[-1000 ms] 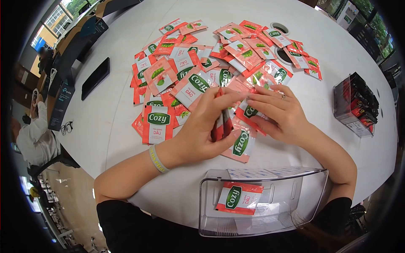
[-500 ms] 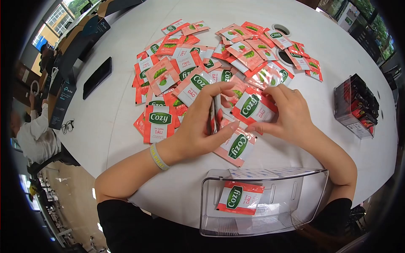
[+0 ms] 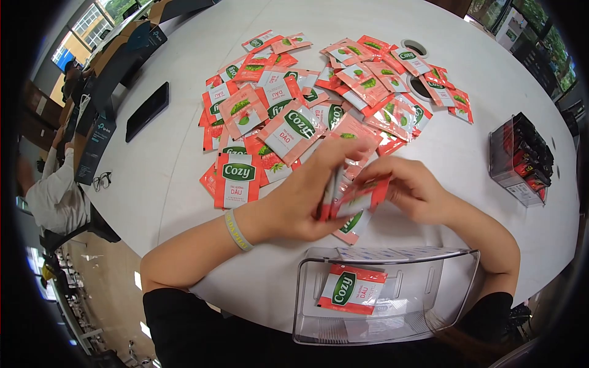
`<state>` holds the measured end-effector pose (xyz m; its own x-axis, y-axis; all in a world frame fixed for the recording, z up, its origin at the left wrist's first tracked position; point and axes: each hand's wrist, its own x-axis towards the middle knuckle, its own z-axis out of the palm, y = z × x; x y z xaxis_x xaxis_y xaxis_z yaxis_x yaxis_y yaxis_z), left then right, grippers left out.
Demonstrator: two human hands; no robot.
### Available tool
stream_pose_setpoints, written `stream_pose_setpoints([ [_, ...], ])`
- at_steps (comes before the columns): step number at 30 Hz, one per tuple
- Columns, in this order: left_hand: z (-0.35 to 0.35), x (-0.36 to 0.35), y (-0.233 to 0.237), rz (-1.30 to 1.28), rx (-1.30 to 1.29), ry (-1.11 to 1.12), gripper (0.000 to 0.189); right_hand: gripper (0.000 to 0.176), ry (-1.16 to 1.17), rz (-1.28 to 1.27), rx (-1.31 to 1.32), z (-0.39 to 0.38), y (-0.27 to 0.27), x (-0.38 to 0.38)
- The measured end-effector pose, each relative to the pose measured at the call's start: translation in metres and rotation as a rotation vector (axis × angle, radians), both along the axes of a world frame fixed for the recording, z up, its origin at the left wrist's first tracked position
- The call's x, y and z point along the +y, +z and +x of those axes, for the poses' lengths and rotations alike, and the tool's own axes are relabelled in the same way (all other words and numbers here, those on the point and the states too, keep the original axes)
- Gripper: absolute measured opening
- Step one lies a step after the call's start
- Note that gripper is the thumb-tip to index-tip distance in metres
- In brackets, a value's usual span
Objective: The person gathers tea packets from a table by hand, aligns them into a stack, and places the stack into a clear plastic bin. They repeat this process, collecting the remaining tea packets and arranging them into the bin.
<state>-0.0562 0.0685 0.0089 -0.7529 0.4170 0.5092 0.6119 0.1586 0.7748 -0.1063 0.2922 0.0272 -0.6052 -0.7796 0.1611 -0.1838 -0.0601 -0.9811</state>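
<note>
Head view shows a heap of Cozy sachets (image 3: 297, 126) just beyond both hands, then the left hand (image 3: 300, 199) curled around a small stack (image 3: 333, 193), a blurred red packet (image 3: 368, 193) between them, its edge gripped by the right hand (image 3: 417, 193).

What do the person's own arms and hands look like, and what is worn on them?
The left hand and right hand wear no gloves. A pale grey wristband with yellowish lettering circles the left wrist; the right wrist shows none. The black sleeves are short, leaving both forearms uncovered.
</note>
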Motion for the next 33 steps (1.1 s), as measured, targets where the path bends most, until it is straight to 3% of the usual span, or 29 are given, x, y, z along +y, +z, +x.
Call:
stream_pose_setpoints([
  [3, 0.0, 0.004, 0.009, -0.124, 0.213, -0.161, 0.073, 0.016, 0.023, 0.176, 0.449, 0.006, 0.008, -0.003],
  [7, 0.004, 0.009, 0.006, -0.092, 0.26, -0.14, 0.068, 0.016, -0.085, 0.216, 0.491, 0.009, 0.008, -0.003],
  [10, 0.007, 0.005, 0.012, -0.112, 0.088, -0.111, 0.064, 0.022, -0.207, 0.359, 0.646, -0.009, 0.009, 0.005],
  [12, 0.004, -0.001, 0.013, -0.118, 0.261, -0.037, 0.059, 0.024, -0.53, 0.277, 1.095, -0.032, -0.005, 0.012],
  [15, 0.001, -0.002, 0.012, -0.123, 0.287, 0.016, 0.052, 0.03, -0.613, 0.328, 1.232, -0.055, 0.0, 0.025],
  [21, 0.002, 0.003, 0.01, -0.129, 0.173, 0.114, 0.055, 0.062, -0.501, 0.436, 1.223, -0.058, -0.007, 0.03],
  [25, 0.004, 0.003, 0.007, -0.197, 0.132, 0.148, 0.073, 0.066, -0.5, 0.431, 1.054, -0.048, -0.007, 0.024],
  [31, 0.002, 0.002, -0.001, -0.205, 0.158, 0.173, 0.078, 0.074, -0.503, 0.405, 1.106, -0.044, -0.01, 0.02],
  [33, 0.001, 0.002, -0.003, -0.19, 0.144, 0.174, 0.077, 0.074, -0.398, 0.335, 1.074, -0.044, -0.009, 0.021],
])
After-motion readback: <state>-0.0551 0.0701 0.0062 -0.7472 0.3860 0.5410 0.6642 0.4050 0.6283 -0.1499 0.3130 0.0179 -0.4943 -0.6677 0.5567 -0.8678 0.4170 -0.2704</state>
